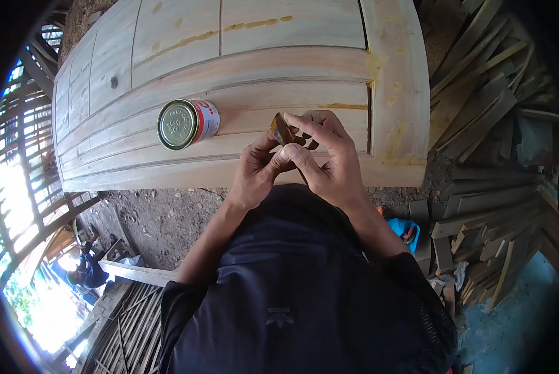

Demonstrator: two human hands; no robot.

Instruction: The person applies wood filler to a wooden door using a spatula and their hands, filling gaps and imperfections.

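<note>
Close in front of my body, both hands meet around a small, flat, dark brown piece [282,129] with an amber sheen; its exact kind does not show. My left hand [256,169] is closed on its lower left side, thumb against it. The fingers of my right hand [330,153] pinch it from the other side, forefinger at its top edge and thumb below. Under them lies a pale wooden door panel [261,65] with grooves and yellow-brown filler smears. A red and white tin can [189,123] with a metal lid stands on the panel, left of my hands.
Stacked wooden strips and boards [479,81] crowd the right side. A blue bag [404,234] lies on the dirt ground by my right arm. At the far left, another person [89,268] is near a slatted wall [24,131]. More strips [130,330] lie lower left.
</note>
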